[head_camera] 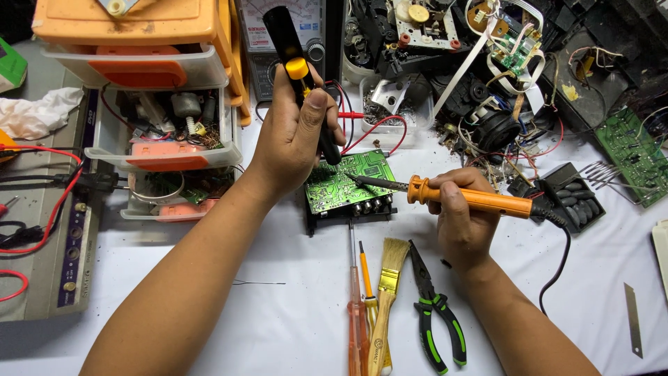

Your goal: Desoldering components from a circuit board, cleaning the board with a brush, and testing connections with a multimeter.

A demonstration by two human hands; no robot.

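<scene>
Nearest on the white counter [292, 327], a red-handled screwdriver [358, 327], a thin orange screwdriver [367, 278], a paintbrush [387, 292] and green-handled pliers [435, 313] were laid side by side, between the two forearms. Just beyond them, the right hand [463, 223] was closed around an orange soldering iron [473, 198], its grip wrapped tight on the handle, and the iron's tip was set against a green circuit board [344, 182] lying flat on the counter. The left hand [292, 136] was held above the board's left end, its grip closed on a black desoldering pump [296, 66] with a yellow button, pointed down at the board. Farther off, orange drawers [139, 83] were seen to the left, a grey meter [299, 35] behind the pump, and loose electronic parts [501, 63] were heaped to the right.
</scene>
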